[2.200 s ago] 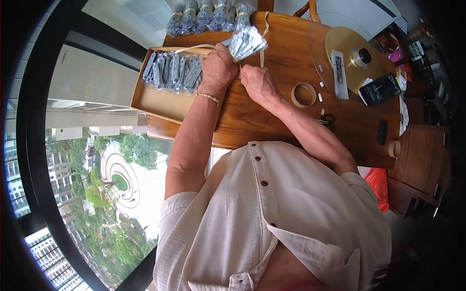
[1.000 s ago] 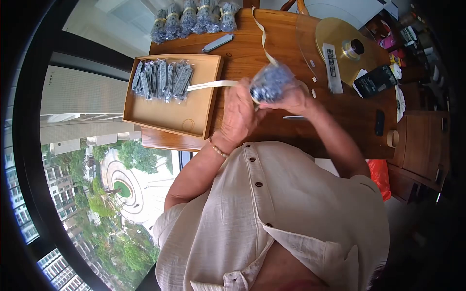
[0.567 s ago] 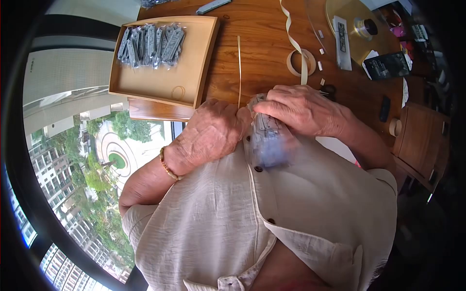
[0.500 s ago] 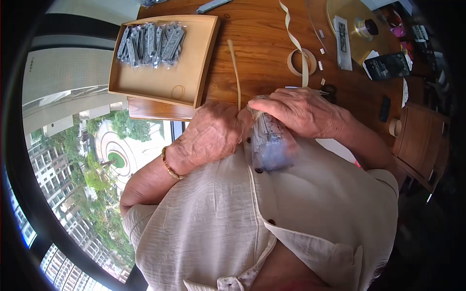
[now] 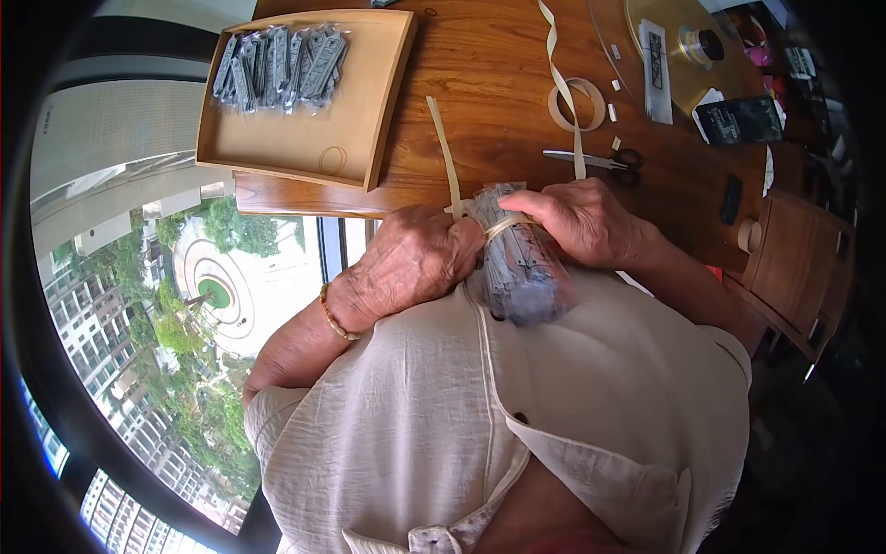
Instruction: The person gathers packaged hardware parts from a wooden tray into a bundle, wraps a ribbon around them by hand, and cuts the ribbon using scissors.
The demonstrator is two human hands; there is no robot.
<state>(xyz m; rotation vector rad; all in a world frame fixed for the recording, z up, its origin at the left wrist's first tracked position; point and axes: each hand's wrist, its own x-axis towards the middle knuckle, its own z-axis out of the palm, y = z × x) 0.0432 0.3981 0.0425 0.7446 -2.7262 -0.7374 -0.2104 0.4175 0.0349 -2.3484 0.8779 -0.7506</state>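
Note:
A bundle of slim packets in clear plastic (image 5: 528, 272) is held close against my shirt front. A flat cream ribbon (image 5: 503, 224) wraps around its upper part. My left hand (image 5: 411, 254) is closed at the bundle's left edge, gripping the ribbon, with one tail (image 5: 441, 143) sticking up past the knuckles. On the other side, my right hand (image 5: 586, 224) has its thumb laid over the top of the bundle and its fingers curled on the ribbon's long run (image 5: 578, 148). The fingertips of both hands are partly hidden.
A shallow wooden tray (image 5: 392, 97) at the upper left holds several grey packets (image 5: 281, 66) and a rubber band (image 5: 333, 160). Scissors (image 5: 620, 164), a tape ring (image 5: 555, 109), a phone (image 5: 741, 121) and a gold disc (image 5: 651, 14) lie on the wooden table (image 5: 489, 88). A window (image 5: 221, 277) is at left.
My right hand has shifted right and slightly down, away from my left, uncovering the bundle's top and the ribbon around it. The scissors now show more fully. The view has shifted slightly.

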